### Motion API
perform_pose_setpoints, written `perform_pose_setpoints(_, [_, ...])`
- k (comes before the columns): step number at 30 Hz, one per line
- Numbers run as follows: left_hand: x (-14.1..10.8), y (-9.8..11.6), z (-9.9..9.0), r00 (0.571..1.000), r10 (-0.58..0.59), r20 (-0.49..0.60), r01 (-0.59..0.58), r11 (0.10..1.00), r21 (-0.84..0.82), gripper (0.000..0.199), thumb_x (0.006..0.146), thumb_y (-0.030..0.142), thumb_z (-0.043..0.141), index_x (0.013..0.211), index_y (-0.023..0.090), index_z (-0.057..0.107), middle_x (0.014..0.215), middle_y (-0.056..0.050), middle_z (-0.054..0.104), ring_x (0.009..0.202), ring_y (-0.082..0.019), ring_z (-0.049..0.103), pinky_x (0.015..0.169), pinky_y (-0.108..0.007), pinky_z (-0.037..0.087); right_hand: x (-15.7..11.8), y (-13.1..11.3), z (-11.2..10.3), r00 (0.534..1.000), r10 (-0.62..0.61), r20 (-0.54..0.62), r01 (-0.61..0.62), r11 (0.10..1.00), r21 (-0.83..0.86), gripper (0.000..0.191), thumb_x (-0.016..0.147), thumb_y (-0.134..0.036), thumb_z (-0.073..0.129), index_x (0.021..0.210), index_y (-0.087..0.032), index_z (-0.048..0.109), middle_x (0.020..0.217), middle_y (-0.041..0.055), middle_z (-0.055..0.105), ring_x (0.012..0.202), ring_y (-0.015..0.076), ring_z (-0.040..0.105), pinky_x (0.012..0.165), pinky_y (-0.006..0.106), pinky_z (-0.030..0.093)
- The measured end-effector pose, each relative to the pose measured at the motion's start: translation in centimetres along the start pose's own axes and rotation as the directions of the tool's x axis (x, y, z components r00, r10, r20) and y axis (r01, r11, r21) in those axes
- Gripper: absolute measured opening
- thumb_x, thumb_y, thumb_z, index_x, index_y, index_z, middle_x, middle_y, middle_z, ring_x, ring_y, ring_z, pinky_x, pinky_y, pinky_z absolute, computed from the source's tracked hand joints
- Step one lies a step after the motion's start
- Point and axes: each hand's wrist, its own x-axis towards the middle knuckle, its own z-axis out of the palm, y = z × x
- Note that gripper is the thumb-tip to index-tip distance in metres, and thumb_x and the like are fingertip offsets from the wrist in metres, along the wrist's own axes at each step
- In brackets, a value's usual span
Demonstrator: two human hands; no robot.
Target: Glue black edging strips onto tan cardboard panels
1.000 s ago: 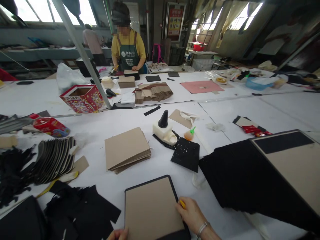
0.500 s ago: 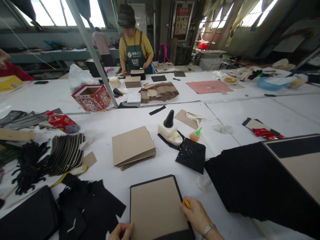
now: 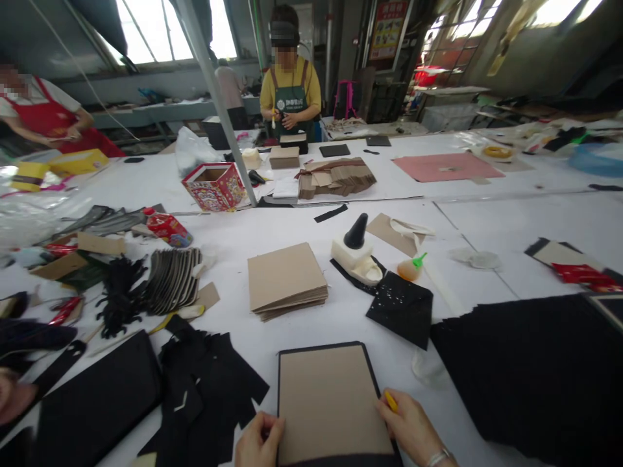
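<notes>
A tan cardboard panel (image 3: 333,402) with a black border lies flat on the white table in front of me. Its left edge is pinched between the thumb and fingers of my left hand (image 3: 259,440). At the opposite edge, my right hand (image 3: 413,421) is closed around a small yellow tool (image 3: 390,401), only partly visible, with its fingers against the border. A black strip crosses the panel's near end. Beyond it sits a stack of tan cardboard sheets (image 3: 287,275). A cream glue bottle with a black cone (image 3: 354,250) stands right of that stack.
Black sheets spread in a fan (image 3: 525,363) cover the right side. Black cut pieces (image 3: 209,383) and a black padded piece (image 3: 100,395) lie to the left. A metal pole (image 3: 219,97) rises by a red patterned box (image 3: 214,185). A co-worker (image 3: 292,91) stands across the table.
My view has turned left, so the table's things appear farther right. Both hands stay at the panel's edges, the left one showing more. The co-worker opposite has raised their hands.
</notes>
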Motion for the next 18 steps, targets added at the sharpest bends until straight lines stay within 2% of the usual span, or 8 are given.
perform_pose_setpoints(9, [0.36,-0.69,0.59,0.999,0.012,-0.053,-0.013,1.0,-0.016,0.026,0.073,0.043,0.046,0.058,0.022,0.049,0.058,0.0,0.056,0.063,-0.019,0.054,0.061,-0.029,0.039,0.44,1.1,0.53,0.997,0.007,0.08,-0.01,0.999,0.038,0.031,0.075,-0.049,0.035,0.059,-0.023,0.036,0.051,-0.0054,0.033,0.05,0.0131,0.04,0.049,0.025,0.031])
perform_pose_setpoints(18, [0.22,-0.13,-0.05,1.0,0.027,0.015,-0.028,0.999,0.027,0.026,0.074,0.043,0.044,0.061,0.022,0.05,0.063,-0.001,0.061,0.068,-0.019,0.056,0.065,-0.029,0.04,0.62,0.3,0.35,0.998,0.032,0.061,-0.036,0.998,0.058,0.029,0.071,-0.048,0.038,0.057,-0.023,0.036,0.05,-0.0054,0.037,0.049,0.0125,0.043,0.048,0.023,0.031])
